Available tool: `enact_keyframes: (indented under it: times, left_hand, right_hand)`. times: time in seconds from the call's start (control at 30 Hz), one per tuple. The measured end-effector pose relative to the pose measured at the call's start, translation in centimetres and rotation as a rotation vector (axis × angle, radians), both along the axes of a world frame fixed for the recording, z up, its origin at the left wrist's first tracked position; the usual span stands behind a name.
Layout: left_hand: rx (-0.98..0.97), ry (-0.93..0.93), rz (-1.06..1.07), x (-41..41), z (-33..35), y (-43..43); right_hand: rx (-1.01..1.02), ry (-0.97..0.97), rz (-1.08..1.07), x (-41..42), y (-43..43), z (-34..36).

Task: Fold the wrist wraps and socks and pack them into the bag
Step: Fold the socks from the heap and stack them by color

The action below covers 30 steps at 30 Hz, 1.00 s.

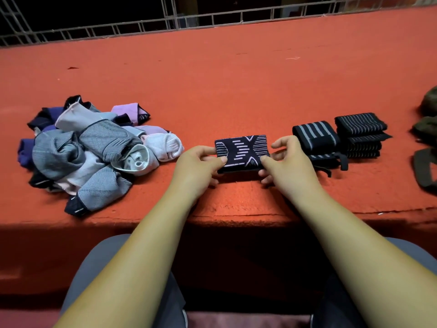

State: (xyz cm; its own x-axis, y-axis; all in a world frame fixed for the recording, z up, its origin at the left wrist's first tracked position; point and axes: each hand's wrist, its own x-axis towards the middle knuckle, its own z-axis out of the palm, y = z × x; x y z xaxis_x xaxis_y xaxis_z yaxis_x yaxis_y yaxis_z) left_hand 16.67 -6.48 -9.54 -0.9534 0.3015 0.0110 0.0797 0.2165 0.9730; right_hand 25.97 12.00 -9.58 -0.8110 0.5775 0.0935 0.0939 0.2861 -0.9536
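Observation:
A folded dark sock with pale line patterns (242,151) lies on the red ledge (212,86) in front of me. My left hand (198,166) pinches its left edge and my right hand (283,162) grips its right edge. To the right sit a folded black wrist wrap with grey stripes (314,136) and a stack of folded black striped wraps (361,134). A loose pile of grey, white, purple and pink socks (94,147) lies at the left. An olive-green bag (428,138) shows partly at the right edge.
A metal railing (165,24) runs along the ledge's far side, with darkness beyond. The ledge's front edge (236,218) drops off just above my knees in grey trousers.

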Motion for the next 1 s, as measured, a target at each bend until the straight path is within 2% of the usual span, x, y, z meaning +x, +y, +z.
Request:
enact_keyframes:
  times: [0.1, 0.27, 0.43, 0.5, 0.57, 0.6, 0.67, 0.77, 0.9, 1.0]
  left_hand:
    - [-0.067, 0.058, 0.103, -1.9, -0.1, 1.1]
    - [-0.154, 0.177, 0.071, -4.8, -0.5, 3.8]
    - [-0.204, 0.261, 0.03, -8.5, -0.1, 6.3]
    - [-0.336, 0.29, -0.054, -9.6, -0.3, 6.9]
    - [-0.548, 0.342, -0.171, -10.2, -1.3, 7.5]
    - [-0.664, 0.385, -0.203, -10.3, -1.9, 7.8]
    - [-0.805, 0.433, -0.209, -10.5, -2.8, 8.3]
    - [-0.794, 0.417, -0.203, -10.6, -2.9, 8.4]
    - [-0.606, 0.431, -0.134, -9.6, -1.8, 7.0]
    - [-0.595, 0.534, -0.052, -8.5, -0.5, 5.0]
  right_hand:
    - [0.212, -0.014, -0.06, -1.3, 0.7, -0.3]
    - [0.202, -0.044, -0.079, -4.3, 1.7, -0.2]
    - [0.313, -0.077, -0.013, -6.8, 2.8, 0.6]
    - [0.387, -0.121, 0.048, -8.3, 3.5, 0.1]
    - [0.482, -0.291, 0.088, -9.4, 4.3, -0.8]
    - [0.509, -0.371, 0.087, -9.7, 4.5, -1.0]
    - [0.532, -0.41, 0.081, -10.1, 4.7, -1.3]
    - [0.539, -0.362, 0.055, -9.9, 4.5, -1.7]
    - [0.478, -0.218, -0.008, -9.1, 3.7, -1.9]
    - [0.455, -0.112, -0.004, -8.5, 3.1, -1.8]
